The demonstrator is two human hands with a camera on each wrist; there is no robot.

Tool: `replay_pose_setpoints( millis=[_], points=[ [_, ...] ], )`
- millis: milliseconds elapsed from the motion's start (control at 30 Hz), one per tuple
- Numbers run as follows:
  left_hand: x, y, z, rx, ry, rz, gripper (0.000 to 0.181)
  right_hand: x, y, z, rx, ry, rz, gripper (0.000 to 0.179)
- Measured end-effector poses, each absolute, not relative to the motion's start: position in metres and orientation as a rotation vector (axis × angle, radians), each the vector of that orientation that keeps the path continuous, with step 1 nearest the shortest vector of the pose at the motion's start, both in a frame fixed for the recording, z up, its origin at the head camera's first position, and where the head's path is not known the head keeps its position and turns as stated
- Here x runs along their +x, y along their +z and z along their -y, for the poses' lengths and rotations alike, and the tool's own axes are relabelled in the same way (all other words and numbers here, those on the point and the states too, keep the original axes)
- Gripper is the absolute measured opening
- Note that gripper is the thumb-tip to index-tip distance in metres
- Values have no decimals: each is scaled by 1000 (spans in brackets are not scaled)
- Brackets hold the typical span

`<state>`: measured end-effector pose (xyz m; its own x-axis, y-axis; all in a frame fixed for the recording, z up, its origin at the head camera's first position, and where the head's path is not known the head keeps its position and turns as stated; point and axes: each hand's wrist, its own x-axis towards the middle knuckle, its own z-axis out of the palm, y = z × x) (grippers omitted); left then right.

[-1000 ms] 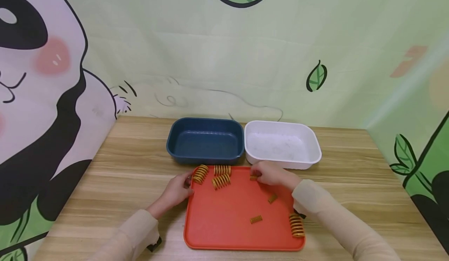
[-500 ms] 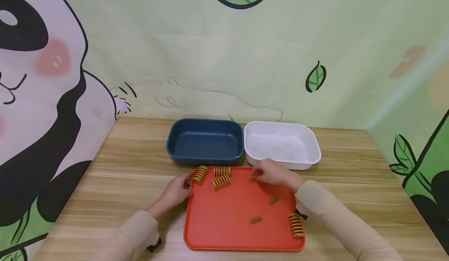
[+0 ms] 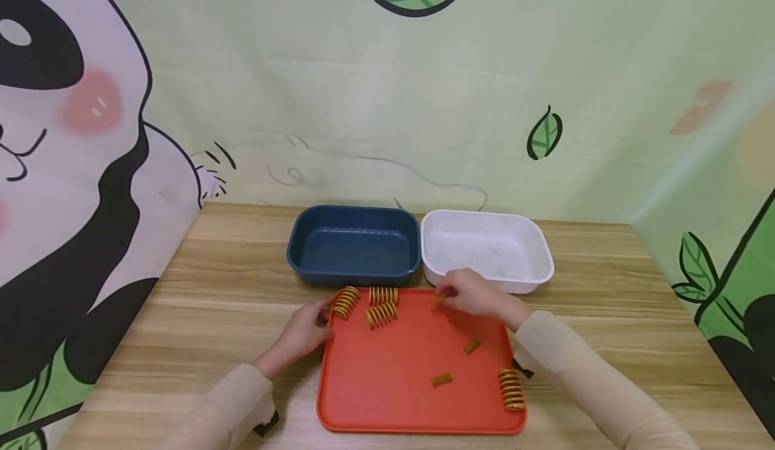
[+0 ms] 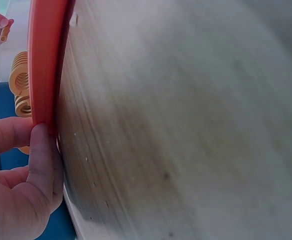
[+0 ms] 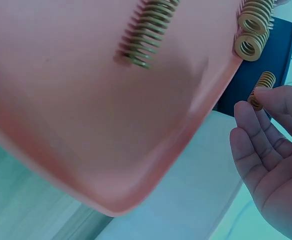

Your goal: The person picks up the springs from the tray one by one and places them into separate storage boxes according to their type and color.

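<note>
A red tray [image 3: 387, 399] lies on the table. My left hand [image 3: 303, 329] grips its left rim near the far corner, thumb and fingers on either side in the left wrist view. Over the tray's far edge, my right hand [image 3: 478, 295] pinches a small yellow coil spring [image 5: 266, 80], clear of the tray in the right wrist view. Two more small springs lie on the tray, one a small coil spring [image 3: 472, 346] at the right, the other a small coil spring [image 3: 442, 379] nearer the front. Larger springs [image 3: 381, 315] gather at the far left; another large spring [image 3: 511, 389] sits at the right rim.
Behind the tray stand a dark blue bin [image 3: 354, 251] and a white bin [image 3: 487, 248], side by side, with nothing visible inside either. Bare wood table [image 3: 230, 268] runs to both sides. A printed cloth [image 3: 339, 100] hangs behind.
My right hand has risen slightly, lifting the small spring off the tray. The small spring under my forearm has shifted slightly. My left hand keeps its hold on the tray.
</note>
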<state>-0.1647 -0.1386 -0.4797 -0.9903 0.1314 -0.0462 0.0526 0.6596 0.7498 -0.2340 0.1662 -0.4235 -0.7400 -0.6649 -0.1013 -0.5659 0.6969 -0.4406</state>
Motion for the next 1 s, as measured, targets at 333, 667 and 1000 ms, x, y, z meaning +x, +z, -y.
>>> replay_pose_setpoints(
  millis=[333,667,1000],
  points=[
    [-165,-481,138,150,1252,-2775,59,-236,-414,-171,-938,-615,-2708,16],
    [-165,-480,138,145,1246,-2779,59,-237,-409,-174,-896,-690,-2733,19],
    [-165,-479,138,146,1241,-2781,59,-242,-402,-178,-861,-702,-2767,18]
  ],
)
